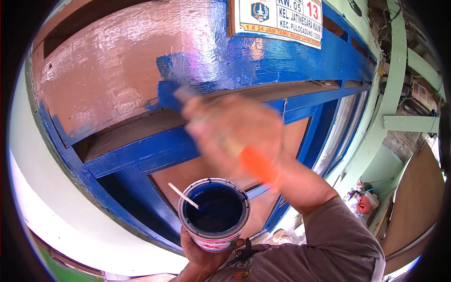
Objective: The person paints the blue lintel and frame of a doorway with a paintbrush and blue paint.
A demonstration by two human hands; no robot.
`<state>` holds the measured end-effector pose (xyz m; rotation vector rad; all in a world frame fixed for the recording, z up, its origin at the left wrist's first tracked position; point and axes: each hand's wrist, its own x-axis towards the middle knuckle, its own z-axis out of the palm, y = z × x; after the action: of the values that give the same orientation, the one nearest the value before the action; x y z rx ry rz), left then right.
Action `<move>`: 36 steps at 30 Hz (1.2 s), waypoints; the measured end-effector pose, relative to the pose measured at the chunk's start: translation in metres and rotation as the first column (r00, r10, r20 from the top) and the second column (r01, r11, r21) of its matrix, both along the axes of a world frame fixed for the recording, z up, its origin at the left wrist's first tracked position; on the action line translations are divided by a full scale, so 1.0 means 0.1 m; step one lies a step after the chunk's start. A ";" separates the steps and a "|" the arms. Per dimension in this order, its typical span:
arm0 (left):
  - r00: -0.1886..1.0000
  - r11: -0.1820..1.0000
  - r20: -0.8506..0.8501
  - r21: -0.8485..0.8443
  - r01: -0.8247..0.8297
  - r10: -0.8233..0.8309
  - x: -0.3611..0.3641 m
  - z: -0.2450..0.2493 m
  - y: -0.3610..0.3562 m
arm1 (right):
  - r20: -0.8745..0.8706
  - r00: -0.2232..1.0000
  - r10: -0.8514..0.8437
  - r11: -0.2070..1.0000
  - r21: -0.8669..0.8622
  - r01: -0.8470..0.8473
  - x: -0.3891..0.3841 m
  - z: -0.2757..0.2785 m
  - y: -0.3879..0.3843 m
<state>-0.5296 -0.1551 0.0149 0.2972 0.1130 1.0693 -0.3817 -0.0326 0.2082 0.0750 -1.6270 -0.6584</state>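
Note:
My right hand, smeared by motion, is closed around a paintbrush. Its orange handle end shows below the hand, and its blue-loaded bristles are at the lower edge of a wooden panel. Brown shows on the panel's left part; wet, glossy blue covers the right. Lower down, my left hand grips a paint can from underneath and the side. Dark blue paint lies inside the can, and a thin pale stick leans out over its left rim.
A printed address sign hangs over the panel's upper right. Below the panel run a recessed gap and a blue frame rail. Pale green posts stand to the right, near a brown board and a heap of bags.

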 end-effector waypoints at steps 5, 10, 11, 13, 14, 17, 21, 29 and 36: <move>0.998 0.998 0.031 -0.032 0.049 -0.048 -0.02 0.04 -0.01 | -0.170 0.863 -0.475 0.880 -0.095 0.466 0.86 0.02 -0.13; 0.997 0.998 0.049 -0.016 0.056 -0.055 -0.06 -0.02 0.04 | -0.134 0.895 -0.426 0.905 -0.087 0.417 0.61 0.00 -0.10; 0.997 0.999 0.056 -0.003 0.046 -0.046 -0.06 -0.03 0.03 | -0.089 0.938 -0.335 0.942 -0.049 0.331 0.41 -0.02 -0.07; 0.997 0.999 0.072 0.025 0.030 -0.031 -0.04 -0.04 0.04 | -0.032 0.994 -0.105 0.994 -0.048 0.103 0.05 0.02 -0.07; 0.999 0.999 0.047 0.029 0.025 -0.026 -0.02 -0.03 0.06 | -0.033 0.999 0.038 0.997 -0.072 -0.041 -0.11 0.06 -0.10; 1.000 1.000 -0.019 0.025 -0.005 0.005 0.01 -0.01 0.10 | 0.009 0.991 0.136 0.989 -0.054 -0.135 -0.14 0.18 -0.06; 1.000 1.000 -0.011 -0.026 -0.005 0.005 0.02 0.09 0.09 | -0.053 0.942 -0.332 0.941 -0.084 0.327 0.51 0.14 -0.20; 0.991 0.994 0.132 0.109 -0.023 0.008 -0.13 -0.02 0.06 | -0.017 0.997 0.072 0.989 -0.130 -0.074 -0.28 0.13 -0.10; 0.971 0.981 0.217 0.144 -0.128 0.095 -0.17 0.12 0.05 | 0.101 0.981 0.165 0.974 -0.173 -0.146 -0.40 0.36 -0.11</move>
<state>-0.5467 -0.1502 0.0271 0.3212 -0.1465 1.2179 -0.4216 -0.0433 0.2447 0.1204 -1.7611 -0.4037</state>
